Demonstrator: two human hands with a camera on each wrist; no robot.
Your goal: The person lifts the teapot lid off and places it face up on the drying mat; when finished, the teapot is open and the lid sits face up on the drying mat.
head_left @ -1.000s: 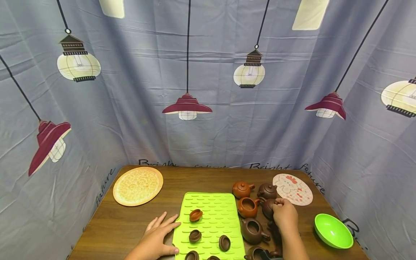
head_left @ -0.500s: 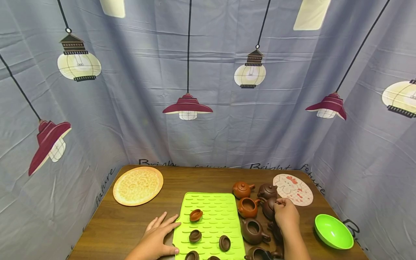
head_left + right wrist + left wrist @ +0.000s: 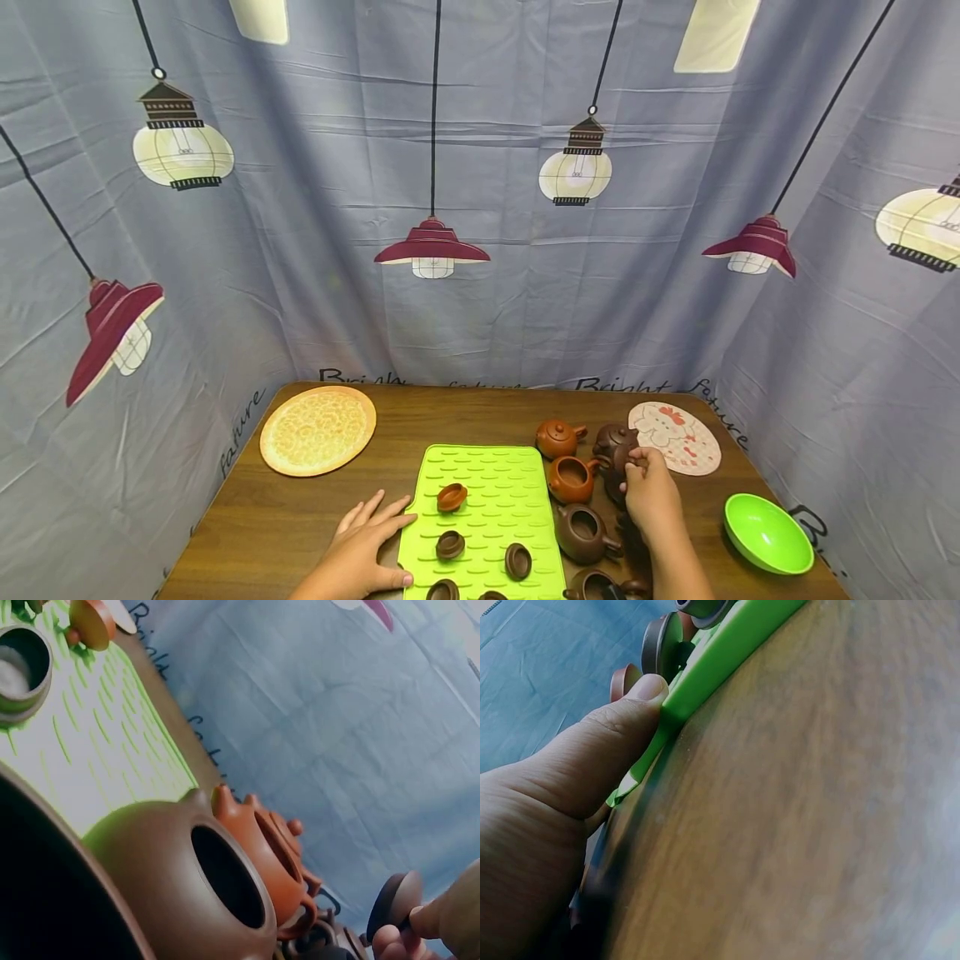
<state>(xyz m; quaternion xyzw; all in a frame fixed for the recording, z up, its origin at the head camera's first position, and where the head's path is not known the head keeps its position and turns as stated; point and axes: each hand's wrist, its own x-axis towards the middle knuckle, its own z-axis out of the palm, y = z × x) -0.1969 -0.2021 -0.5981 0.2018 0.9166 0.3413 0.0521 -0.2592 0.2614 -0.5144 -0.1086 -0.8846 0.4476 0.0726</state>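
Note:
In the head view my right hand (image 3: 656, 496) pinches a dark brown teapot lid (image 3: 396, 906) by its knob. The lid is tilted and hangs just above a dark teapot (image 3: 612, 490), which is partly hidden behind the hand and lid. My left hand (image 3: 358, 548) lies with fingers spread at the left edge of the green mat (image 3: 495, 467), its thumb (image 3: 622, 716) against the mat's rim. Upturned on the mat are an orange lid (image 3: 452, 497), a brown lid (image 3: 450, 545) and several other brown ones.
Beside the mat stand an open orange teapot (image 3: 558, 485), a lidded orange teapot (image 3: 558, 437) and a large open brown teapot (image 3: 573, 546). A green bowl (image 3: 768, 533) sits at the right. Round mats, one yellow (image 3: 318, 431) and one pink (image 3: 678, 442), lie at the back.
My right hand has lifted the brown lid up off the dark teapot, moving slightly away from me. The left hand and the mat have stayed put.

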